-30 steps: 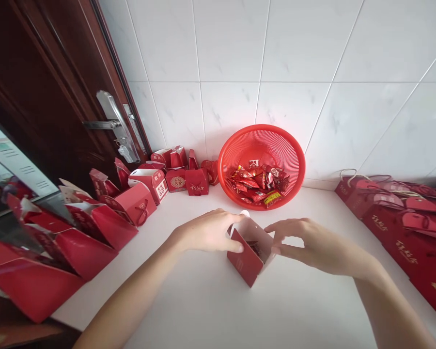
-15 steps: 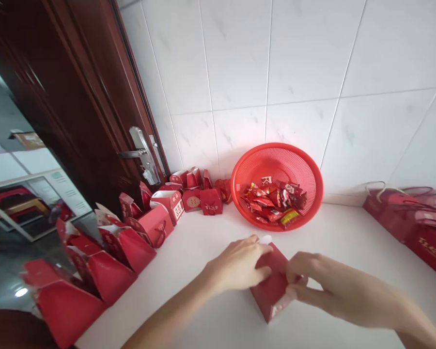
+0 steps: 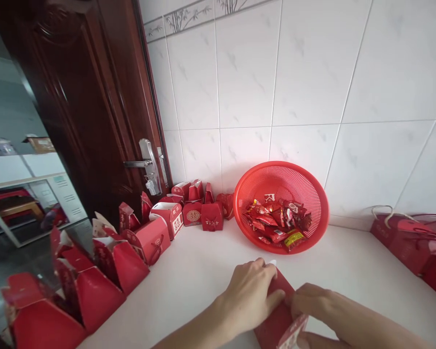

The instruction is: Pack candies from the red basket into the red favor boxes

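A small red cardboard gift box (image 3: 275,327) lies on its side on the white table in front of me, its near end cut off by the bottom edge. My left hand (image 3: 247,293) grips its far left part, with the thumb lying across the upper face and the fingers curled over the far edge. A bit of white shows by those fingertips. On the box's right side, my right hand (image 3: 325,310) has its bent fingers closed on the edge, beside a patterned end flap. Parts of its fingers and thumb are hidden or cropped.
Behind the box, a red plastic basket (image 3: 324,213) holds wrapped snacks (image 3: 276,225). Red gift boxes (image 3: 105,286) line the table's left edge, with smaller ones (image 3: 212,216) by the wall. Red gift bags (image 3: 403,237) stand at right. A brown door (image 3: 94,97) is at left.
My view has tilted up, so box and hands sit lower in the picture. Both hands keep hold of the box; the patterned flap on the right now stands out more from its end.
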`<act>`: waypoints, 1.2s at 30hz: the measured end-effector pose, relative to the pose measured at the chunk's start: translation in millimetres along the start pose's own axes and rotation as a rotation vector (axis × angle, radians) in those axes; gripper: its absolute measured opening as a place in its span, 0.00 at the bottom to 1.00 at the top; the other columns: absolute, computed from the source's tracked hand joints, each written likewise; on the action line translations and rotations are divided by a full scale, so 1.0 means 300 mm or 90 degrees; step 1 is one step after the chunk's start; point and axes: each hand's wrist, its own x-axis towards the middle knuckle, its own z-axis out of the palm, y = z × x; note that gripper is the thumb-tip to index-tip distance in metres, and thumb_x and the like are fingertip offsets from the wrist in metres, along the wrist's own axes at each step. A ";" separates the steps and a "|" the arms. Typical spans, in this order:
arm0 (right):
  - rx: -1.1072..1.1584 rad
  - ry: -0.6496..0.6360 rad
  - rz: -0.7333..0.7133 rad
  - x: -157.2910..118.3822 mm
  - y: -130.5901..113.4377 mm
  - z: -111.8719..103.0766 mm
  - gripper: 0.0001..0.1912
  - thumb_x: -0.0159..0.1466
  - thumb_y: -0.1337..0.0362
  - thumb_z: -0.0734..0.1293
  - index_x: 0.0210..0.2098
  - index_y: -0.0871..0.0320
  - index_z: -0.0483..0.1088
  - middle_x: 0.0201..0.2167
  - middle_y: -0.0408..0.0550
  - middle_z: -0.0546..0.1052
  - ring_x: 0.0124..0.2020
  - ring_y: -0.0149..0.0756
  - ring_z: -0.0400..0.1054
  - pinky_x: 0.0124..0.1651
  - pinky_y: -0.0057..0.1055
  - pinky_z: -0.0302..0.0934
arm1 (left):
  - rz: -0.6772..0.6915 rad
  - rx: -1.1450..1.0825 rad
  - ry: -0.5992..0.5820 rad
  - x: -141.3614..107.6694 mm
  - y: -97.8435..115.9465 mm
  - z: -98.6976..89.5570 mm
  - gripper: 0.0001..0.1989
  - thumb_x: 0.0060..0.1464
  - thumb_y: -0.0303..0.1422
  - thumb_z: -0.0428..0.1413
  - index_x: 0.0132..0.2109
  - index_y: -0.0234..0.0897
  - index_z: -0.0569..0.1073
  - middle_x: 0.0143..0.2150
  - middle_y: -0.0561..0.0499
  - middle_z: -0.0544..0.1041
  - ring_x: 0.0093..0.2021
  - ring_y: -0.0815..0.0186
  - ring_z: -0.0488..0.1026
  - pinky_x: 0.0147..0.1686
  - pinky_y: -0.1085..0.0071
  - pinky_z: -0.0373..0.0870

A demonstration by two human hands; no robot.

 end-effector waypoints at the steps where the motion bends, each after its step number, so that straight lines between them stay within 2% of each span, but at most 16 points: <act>1: 0.002 -0.002 -0.002 0.002 -0.005 -0.001 0.12 0.66 0.53 0.64 0.42 0.48 0.77 0.39 0.47 0.80 0.36 0.39 0.74 0.40 0.28 0.68 | 0.001 0.003 -0.001 0.001 -0.001 0.001 0.11 0.59 0.41 0.54 0.44 0.40 0.73 0.42 0.47 0.77 0.42 0.54 0.77 0.43 0.61 0.71; 8: 0.004 -0.032 -0.025 0.020 -0.013 -0.005 0.12 0.68 0.55 0.63 0.41 0.52 0.76 0.40 0.48 0.78 0.38 0.39 0.73 0.42 0.30 0.66 | 0.012 0.031 -0.015 0.010 -0.018 0.004 0.10 0.60 0.41 0.54 0.42 0.40 0.72 0.41 0.48 0.77 0.41 0.56 0.76 0.40 0.65 0.69; 16: -0.055 -0.069 -0.066 0.026 -0.029 -0.030 0.10 0.68 0.60 0.62 0.40 0.54 0.75 0.38 0.49 0.77 0.38 0.39 0.71 0.42 0.32 0.65 | 0.027 0.073 -0.043 0.010 0.001 -0.010 0.12 0.63 0.41 0.51 0.43 0.39 0.73 0.42 0.47 0.76 0.40 0.57 0.76 0.39 0.65 0.69; 24: -0.068 -0.084 -0.051 0.024 -0.033 -0.041 0.09 0.68 0.61 0.63 0.40 0.54 0.75 0.38 0.49 0.76 0.37 0.38 0.71 0.41 0.32 0.65 | 0.022 0.066 -0.053 0.007 0.010 -0.021 0.12 0.65 0.40 0.49 0.42 0.39 0.73 0.42 0.47 0.76 0.39 0.59 0.76 0.38 0.66 0.68; 32: -0.049 -0.071 -0.064 0.024 -0.026 -0.048 0.11 0.69 0.59 0.62 0.41 0.54 0.75 0.36 0.49 0.76 0.37 0.39 0.70 0.41 0.32 0.65 | 0.043 0.075 -0.038 0.010 0.007 -0.013 0.12 0.66 0.40 0.48 0.42 0.39 0.72 0.41 0.47 0.75 0.39 0.59 0.75 0.38 0.66 0.68; 36: -0.064 -0.050 -0.033 0.022 -0.017 -0.059 0.12 0.70 0.58 0.61 0.41 0.55 0.75 0.36 0.50 0.76 0.36 0.39 0.71 0.39 0.33 0.64 | 0.035 0.074 -0.045 0.006 0.015 -0.023 0.14 0.67 0.40 0.47 0.43 0.38 0.72 0.44 0.46 0.75 0.39 0.59 0.75 0.37 0.66 0.68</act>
